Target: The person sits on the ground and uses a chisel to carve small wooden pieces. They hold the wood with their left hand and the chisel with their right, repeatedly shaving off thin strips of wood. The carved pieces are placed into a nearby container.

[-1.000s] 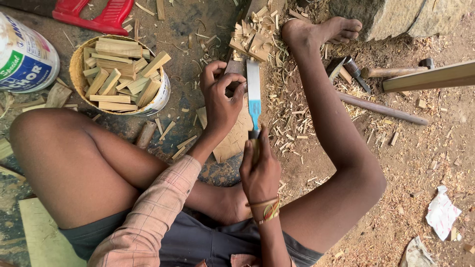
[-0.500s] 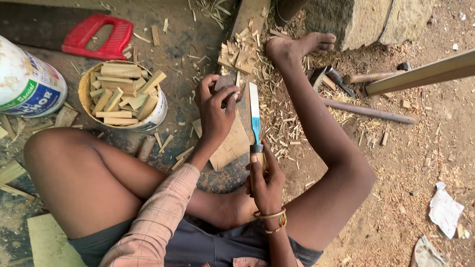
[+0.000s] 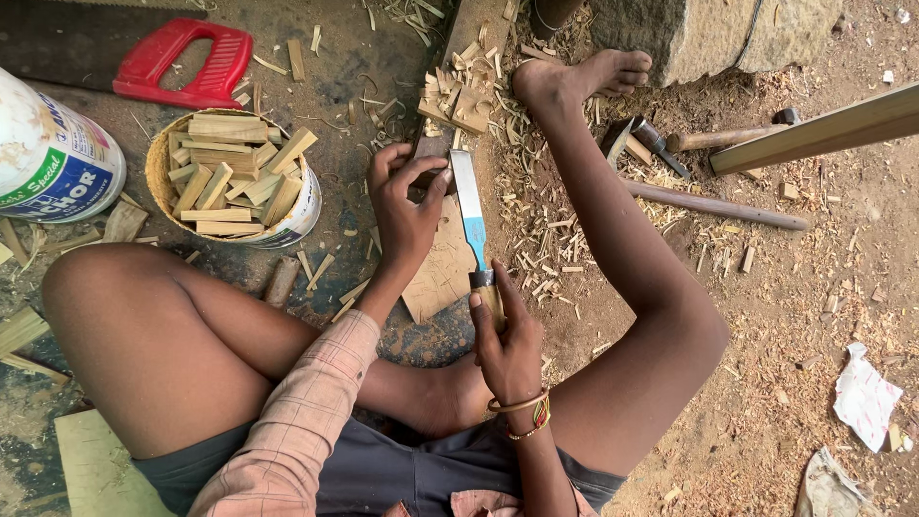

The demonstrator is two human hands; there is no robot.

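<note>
The right hand (image 3: 509,347) is clamped around the wooden handle of a chisel (image 3: 471,216), whose flat blade points away from it. Beside the blade, the left hand (image 3: 405,204) pinches a small wood piece (image 3: 428,173) between fingers and thumb, over a flat board (image 3: 440,273). Left of that hand stands 1 bucket of wood offcuts (image 3: 233,180), a red saw handle (image 3: 184,63) beyond it.

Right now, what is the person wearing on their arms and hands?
The left hand is bare, with a pale checked sleeve rolled up to the forearm. The right hand is bare too, with thin bangles, gold and multicoloured, round the wrist.
</note>
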